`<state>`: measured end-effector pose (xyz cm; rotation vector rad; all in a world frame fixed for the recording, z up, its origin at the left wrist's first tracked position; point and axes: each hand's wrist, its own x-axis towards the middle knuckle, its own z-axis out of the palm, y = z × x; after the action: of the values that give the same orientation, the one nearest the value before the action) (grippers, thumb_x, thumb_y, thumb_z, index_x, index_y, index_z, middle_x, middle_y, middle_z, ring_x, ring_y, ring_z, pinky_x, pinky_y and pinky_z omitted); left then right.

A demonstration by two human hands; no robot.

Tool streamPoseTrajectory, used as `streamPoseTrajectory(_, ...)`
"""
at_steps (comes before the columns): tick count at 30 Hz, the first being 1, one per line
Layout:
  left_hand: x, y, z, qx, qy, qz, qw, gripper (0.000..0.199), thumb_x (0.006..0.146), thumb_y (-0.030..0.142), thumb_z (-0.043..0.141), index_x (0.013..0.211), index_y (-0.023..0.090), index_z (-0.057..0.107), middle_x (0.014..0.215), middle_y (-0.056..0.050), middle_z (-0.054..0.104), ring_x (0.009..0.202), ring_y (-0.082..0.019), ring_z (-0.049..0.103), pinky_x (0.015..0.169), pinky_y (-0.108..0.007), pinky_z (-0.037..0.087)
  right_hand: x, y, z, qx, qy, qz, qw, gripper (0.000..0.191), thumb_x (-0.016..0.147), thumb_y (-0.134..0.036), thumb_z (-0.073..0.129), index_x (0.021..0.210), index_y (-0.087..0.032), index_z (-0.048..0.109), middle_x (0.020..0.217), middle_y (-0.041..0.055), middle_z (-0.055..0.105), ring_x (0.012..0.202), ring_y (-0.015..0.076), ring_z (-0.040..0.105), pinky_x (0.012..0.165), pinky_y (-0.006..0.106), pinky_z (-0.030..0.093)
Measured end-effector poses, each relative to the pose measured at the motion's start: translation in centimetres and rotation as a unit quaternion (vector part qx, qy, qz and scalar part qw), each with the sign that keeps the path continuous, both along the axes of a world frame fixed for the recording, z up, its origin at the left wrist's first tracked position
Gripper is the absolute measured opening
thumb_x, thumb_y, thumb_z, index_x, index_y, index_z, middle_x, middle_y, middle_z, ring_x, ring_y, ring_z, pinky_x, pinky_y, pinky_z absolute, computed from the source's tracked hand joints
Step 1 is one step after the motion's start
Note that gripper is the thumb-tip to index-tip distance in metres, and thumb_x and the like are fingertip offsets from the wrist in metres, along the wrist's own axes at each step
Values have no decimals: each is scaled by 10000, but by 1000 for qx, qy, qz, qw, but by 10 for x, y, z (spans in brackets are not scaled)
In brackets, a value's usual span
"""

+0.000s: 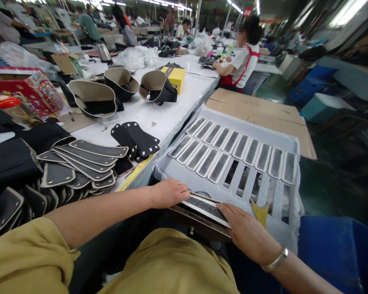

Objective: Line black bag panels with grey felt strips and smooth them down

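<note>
A long dark strip with a pale border [205, 207] lies across the near edge of the grey tray, above my lap. My left hand [169, 193] has its fingers closed on the strip's left end. At the other end, my right hand [248, 232] presses its fingers and thumb on the strip. Beyond both hands, the grey tray [168, 169] bears two rows of dark pieces with pale borders [218, 166]. Open slots show at its near right part, with a yellow piece [260, 212] beside my right hand.
Left, a white table [141, 114] holds stacked dark panels [88, 157], black pieces [141, 139], open boot-like shapes [92, 98] and a yellow box [174, 77]. Cardboard [257, 110] lies behind the tray. A blue bin [328, 249] stands right. A person [242, 61] sits farther back.
</note>
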<state>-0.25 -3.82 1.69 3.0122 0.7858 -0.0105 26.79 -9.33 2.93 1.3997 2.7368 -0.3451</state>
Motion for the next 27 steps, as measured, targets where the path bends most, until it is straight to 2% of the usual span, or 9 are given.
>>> streamPoseTrajectory(6,3,-6,-10,7,14,16,1000,79,826,133,471,861,165,534,824,-66,581,741,-206,530,595,-307,402,-9,-11,-8,69,-45,-6,997,498,757,-7,374,1223,-134,494,1202,134,555,1043,258,544,870,434,464)
streamPoseTrajectory(9,2,-7,-6,-39,26,14,999,178,736,171,593,901,157,528,877,-71,586,762,-216,544,603,-306,420,-9,-15,-10,72,-43,-9,996,513,734,-12,410,1231,-122,475,1210,149,546,1059,271,533,882,447,454)
streamPoseTrajectory(12,-7,-7,3,-91,32,-7,995,328,659,249,689,933,163,530,934,-73,581,823,-226,550,665,-309,440,0,-13,-4,28,0,5,1000,640,701,-91,490,1327,-103,358,1270,166,500,1124,278,496,927,453,430)
streamPoseTrajectory(14,-16,-7,7,-99,29,-12,995,268,697,265,675,916,179,547,921,-62,583,832,-216,550,690,-298,438,10,-10,3,-15,27,24,999,688,716,-177,517,1365,-98,303,1309,174,468,1177,276,462,967,453,402)
streamPoseTrajectory(18,-27,-11,5,-87,18,-9,996,126,773,235,617,886,192,581,889,-54,598,821,-198,556,685,-276,427,25,-2,19,-120,34,63,990,612,735,-279,552,1319,-157,418,1386,140,398,1242,261,410,1007,415,376)
streamPoseTrajectory(21,-29,-12,1,-90,18,-3,996,152,777,240,619,919,195,588,899,-52,610,821,-195,565,689,-269,428,30,6,23,-150,46,73,985,542,741,-270,556,1272,-191,483,1401,105,384,1241,234,416,1016,382,367)
streamPoseTrajectory(24,-35,-14,1,-126,-22,37,991,269,764,326,643,983,192,566,940,-53,608,850,-192,569,722,-265,433,31,15,21,-159,69,91,981,512,726,-245,560,1235,-194,524,1361,97,437,1209,213,453,1017,354,364)
streamPoseTrajectory(25,-39,-15,2,-139,-53,68,987,296,762,365,640,985,189,557,953,-52,602,866,-191,566,738,-267,434,31,17,20,-161,76,94,980,503,720,-232,559,1222,-205,538,1345,90,456,1196,207,467,1013,348,369)
streamPoseTrajectory(27,-46,-20,2,-152,-120,175,965,292,773,434,602,909,182,545,913,-42,591,841,-181,563,731,-276,440,31,21,20,-162,84,99,978,486,706,-212,557,1192,-226,565,1317,78,486,1175,201,487,999,345,385)
